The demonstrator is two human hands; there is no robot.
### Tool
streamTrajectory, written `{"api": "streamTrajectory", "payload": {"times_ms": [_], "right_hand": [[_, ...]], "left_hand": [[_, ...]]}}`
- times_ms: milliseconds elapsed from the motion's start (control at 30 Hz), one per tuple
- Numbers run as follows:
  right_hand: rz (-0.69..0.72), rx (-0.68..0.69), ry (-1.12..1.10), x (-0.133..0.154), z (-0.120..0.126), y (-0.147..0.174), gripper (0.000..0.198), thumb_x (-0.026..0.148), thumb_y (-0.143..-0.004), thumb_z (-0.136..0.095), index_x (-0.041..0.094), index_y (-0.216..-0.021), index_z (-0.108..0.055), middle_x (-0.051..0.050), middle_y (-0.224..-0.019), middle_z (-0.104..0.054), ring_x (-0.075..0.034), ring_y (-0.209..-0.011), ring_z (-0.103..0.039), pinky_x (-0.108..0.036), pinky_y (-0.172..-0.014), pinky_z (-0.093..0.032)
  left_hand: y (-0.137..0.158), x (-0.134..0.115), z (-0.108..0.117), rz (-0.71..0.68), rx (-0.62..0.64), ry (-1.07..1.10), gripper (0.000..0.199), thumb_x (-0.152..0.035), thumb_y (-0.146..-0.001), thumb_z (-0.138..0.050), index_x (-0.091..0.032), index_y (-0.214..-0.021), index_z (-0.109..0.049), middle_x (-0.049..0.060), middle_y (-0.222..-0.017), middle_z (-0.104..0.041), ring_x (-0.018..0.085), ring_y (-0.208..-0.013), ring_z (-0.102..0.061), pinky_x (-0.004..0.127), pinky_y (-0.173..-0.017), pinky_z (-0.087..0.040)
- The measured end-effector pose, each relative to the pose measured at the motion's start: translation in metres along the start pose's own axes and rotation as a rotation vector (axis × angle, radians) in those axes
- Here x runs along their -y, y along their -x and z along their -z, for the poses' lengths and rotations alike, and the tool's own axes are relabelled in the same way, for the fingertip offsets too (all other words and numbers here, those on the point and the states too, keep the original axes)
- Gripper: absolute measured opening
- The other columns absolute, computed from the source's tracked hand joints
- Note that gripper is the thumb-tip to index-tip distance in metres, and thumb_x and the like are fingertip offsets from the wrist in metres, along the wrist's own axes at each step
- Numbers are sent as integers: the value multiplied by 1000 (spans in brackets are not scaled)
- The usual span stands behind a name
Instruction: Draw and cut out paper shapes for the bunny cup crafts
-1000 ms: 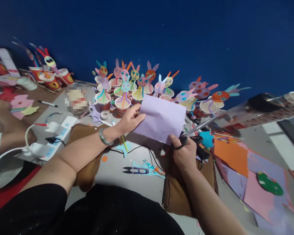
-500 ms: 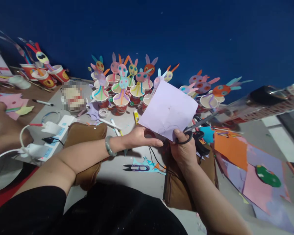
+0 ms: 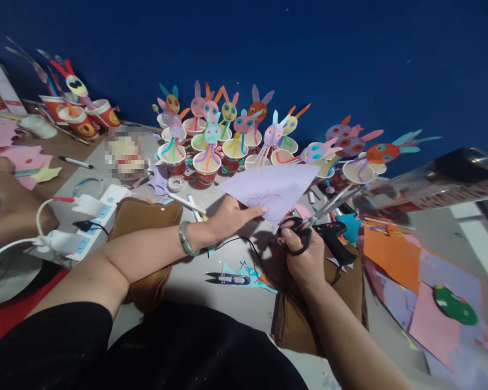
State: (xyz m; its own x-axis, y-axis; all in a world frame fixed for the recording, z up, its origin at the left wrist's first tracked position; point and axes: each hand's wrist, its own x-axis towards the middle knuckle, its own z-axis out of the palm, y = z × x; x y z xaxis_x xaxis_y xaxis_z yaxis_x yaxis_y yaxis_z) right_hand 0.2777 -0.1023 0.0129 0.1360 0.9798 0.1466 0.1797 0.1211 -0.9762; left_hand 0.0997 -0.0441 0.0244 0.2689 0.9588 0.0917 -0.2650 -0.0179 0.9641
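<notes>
My left hand (image 3: 233, 221) pinches a sheet of lilac paper (image 3: 282, 187) by its near left edge, thumb on top. Faint curved outlines are drawn on the paper close to that thumb. In my right hand (image 3: 305, 254) are scissors (image 3: 301, 238), fingers through the dark handles, the blades pointing away to the upper right. They are just right of the paper's near corner. Below the hands, thread snips (image 3: 228, 278) lie on the table beside light-blue paper scraps (image 3: 250, 271). A black glue gun (image 3: 335, 241) rests right of the scissors.
Paper cups with rabbit-headed figures (image 3: 207, 162) stand along the blue wall. A power strip (image 3: 101, 216) and a person's arm (image 3: 16, 200) are at left. Brown cushions (image 3: 144, 216) lie under my forearms. Coloured paper (image 3: 392, 249) and a clear cylinder (image 3: 423, 179) are at right.
The lilac paper has tilted flatter and lowered, with my left thumb now on its face. My right hand has drawn slightly away from the paper, and the scissor handles have spread.
</notes>
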Motion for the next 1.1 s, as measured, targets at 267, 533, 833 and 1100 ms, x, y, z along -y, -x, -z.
{"api": "streamTrajectory", "payload": {"times_ms": [267,533,833,1100], "right_hand": [[-29,310,-47,-2,-3,3,51,69,-77,-71,21,-92,-65,-8,-100,-65,-20,-81,-58,-34,-71,-47],[-25,459,10,2,-5,4,58,77,-74,-67,21,-88,-62,-4,-83,-59,-18,-73,-52,-30,-63,-42],[22,427,13,3,-2,5,60,80,-74,-64,20,-82,-59,-4,-84,-59,-19,-75,-52,-30,-66,-43],[10,403,-5,3,-3,6,61,81,-72,-64,21,-80,-59,-4,-80,-58,-21,-79,-54,-31,-68,-44]], "left_hand": [[-4,-7,5,-40,-79,20,38,-48,-76,-78,-14,-91,-69,3,-79,-71,15,-80,-68,32,-81,-58],[1,-10,3,-82,-61,-75,38,-46,-77,-77,-13,-94,-68,7,-88,-75,16,-82,-70,33,-83,-59],[9,-14,4,-72,-34,-151,25,-35,-81,-73,-13,-93,-72,10,-97,-78,17,-89,-73,33,-90,-59],[10,-11,3,-71,-13,-165,26,-37,-81,-73,-14,-93,-75,11,-104,-78,19,-99,-73,34,-96,-58]]}}
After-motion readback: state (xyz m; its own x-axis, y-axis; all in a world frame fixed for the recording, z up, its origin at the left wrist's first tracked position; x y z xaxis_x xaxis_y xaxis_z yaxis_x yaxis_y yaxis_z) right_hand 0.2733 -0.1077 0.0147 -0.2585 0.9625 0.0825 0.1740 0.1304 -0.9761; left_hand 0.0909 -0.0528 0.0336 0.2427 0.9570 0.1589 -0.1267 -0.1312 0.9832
